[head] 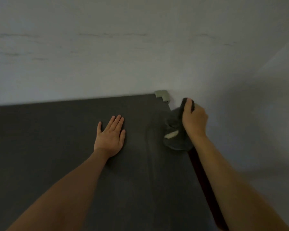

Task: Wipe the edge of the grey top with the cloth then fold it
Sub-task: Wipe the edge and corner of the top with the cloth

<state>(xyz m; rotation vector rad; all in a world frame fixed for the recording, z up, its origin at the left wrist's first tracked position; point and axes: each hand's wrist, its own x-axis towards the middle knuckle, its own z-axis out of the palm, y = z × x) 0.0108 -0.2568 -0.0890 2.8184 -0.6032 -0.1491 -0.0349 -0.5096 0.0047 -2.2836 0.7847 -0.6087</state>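
The dark grey top (57,139) fills the lower left of the view. My right hand (194,120) grips a bunched dark grey cloth (175,130) with a small white tag, pressed against the top's right edge near the far right corner. Part of the cloth wraps over my fingers. My left hand (111,135) lies flat on the top with fingers spread, palm down, to the left of the cloth and apart from it.
A grey-green corner guard (162,95) caps the far right corner of the top. The right edge (205,185) shows a dark reddish side face. A pale floor lies beyond the top and to the right.
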